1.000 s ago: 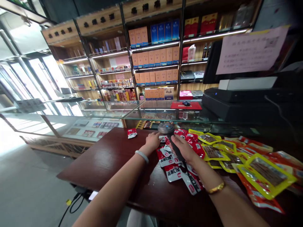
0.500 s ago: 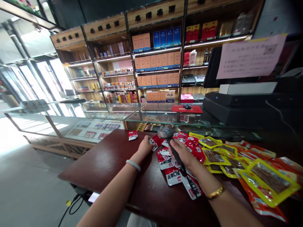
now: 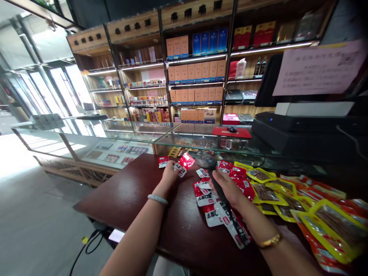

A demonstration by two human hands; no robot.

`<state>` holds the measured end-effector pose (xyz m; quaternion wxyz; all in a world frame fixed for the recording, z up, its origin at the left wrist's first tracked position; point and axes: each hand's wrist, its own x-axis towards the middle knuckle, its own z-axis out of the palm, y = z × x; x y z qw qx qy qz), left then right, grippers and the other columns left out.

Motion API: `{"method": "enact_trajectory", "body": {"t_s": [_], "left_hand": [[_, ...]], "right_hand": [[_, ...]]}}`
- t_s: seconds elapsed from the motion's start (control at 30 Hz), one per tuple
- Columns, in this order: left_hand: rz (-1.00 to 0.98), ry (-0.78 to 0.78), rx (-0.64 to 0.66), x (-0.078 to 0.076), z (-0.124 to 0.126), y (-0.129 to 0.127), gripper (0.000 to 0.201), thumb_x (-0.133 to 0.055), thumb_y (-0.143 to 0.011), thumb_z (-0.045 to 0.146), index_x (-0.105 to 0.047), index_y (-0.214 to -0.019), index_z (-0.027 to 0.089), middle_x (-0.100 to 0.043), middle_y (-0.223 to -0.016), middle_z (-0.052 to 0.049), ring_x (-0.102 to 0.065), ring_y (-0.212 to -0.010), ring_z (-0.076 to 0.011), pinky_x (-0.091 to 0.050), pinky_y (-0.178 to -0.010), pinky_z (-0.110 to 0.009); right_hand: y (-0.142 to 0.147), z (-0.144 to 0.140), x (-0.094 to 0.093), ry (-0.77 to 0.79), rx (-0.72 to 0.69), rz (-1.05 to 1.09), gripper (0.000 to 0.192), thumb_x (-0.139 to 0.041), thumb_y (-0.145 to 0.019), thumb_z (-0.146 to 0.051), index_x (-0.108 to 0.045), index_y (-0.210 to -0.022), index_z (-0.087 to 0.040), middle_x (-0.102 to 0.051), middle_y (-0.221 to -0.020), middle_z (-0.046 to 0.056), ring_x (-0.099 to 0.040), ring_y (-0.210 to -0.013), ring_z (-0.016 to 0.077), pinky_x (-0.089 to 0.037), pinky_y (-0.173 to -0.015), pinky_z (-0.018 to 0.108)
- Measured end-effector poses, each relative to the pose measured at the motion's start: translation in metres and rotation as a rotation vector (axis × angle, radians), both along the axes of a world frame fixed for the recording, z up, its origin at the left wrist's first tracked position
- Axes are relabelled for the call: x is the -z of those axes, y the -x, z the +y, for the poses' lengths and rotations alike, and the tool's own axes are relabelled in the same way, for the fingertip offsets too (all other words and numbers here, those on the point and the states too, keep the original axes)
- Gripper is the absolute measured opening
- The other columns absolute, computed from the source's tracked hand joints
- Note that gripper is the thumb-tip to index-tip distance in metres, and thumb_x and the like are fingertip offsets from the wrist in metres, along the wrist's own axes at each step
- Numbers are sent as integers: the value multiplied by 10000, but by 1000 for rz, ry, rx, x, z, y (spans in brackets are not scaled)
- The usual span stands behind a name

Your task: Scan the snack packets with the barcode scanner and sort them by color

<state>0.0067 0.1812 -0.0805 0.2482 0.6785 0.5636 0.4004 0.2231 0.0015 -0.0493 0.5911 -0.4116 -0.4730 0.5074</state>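
Observation:
Between the fingers of my left hand (image 3: 169,173) is a red and white snack packet (image 3: 185,163), raised a little over the dark wooden table. Another small red and white packet (image 3: 163,161) lies just beyond that hand. My right hand (image 3: 228,188) is wrapped round the handle of a black barcode scanner (image 3: 220,188), its head pointing away from me. Below and around the scanner spreads a pile of red and white packets (image 3: 205,196). Yellow-edged snack packets (image 3: 268,193) lie to the right of my right hand.
Orange packets (image 3: 322,188) lie at the far right. Behind the table stand glass display counters (image 3: 138,132), a red mouse pad (image 3: 243,133) with a mouse, and a dark monitor with a pink paper sheet (image 3: 316,73). Shelves of boxes (image 3: 195,73) line the back.
My left hand has moved left, carrying the packet away from the scanner and the pile. My right hand still holds the scanner. The view has shifted slightly.

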Motion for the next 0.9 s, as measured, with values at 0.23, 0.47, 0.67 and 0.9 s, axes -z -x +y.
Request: {"method": "enact_trajectory", "body": {"t_s": [0.23, 0.47, 0.67, 0.9], "left_hand": [[69, 41, -197, -10, 11, 27, 275, -721, -795, 289, -537, -979, 199, -706, -936, -64, -664, -832, -193, -434, -683, -262], [73, -13, -59, -2, 10, 12, 264, -719, -773, 306, -537, -939, 211, -675, -814, -3, -640, -750, -173, -438, -684, -263], [75, -27, -59, -3, 10, 13, 278, -735, -748, 298, -538, -925, 212, -678, -829, -7, -643, -768, -179, -449, -696, -270], [90, -17, -59, -6, 6, 12, 266, -718, -781, 307, -549, -962, 210, -694, -873, -24, -657, -811, -188, -466, -729, -279]], "right_hand": [[1, 0, 2, 26, -4, 5, 479, -658, -807, -678, -500, -801, -226, -521, -563, -62, -406, -395, 82, -313, -361, 203], [2, -3, -1, -10, -42, 9, 444, -645, -842, -646, -492, -827, -229, -538, -588, -61, -417, -402, 78, -314, -355, 191], [1, -5, -4, -17, -55, 13, 446, -642, -845, -644, -494, -825, -224, -528, -579, -63, -412, -399, 75, -322, -353, 191], [3, -6, -5, -11, -62, -9, 470, -642, -835, -659, -487, -777, -219, -529, -563, -60, -411, -390, 74, -319, -356, 195]]}}
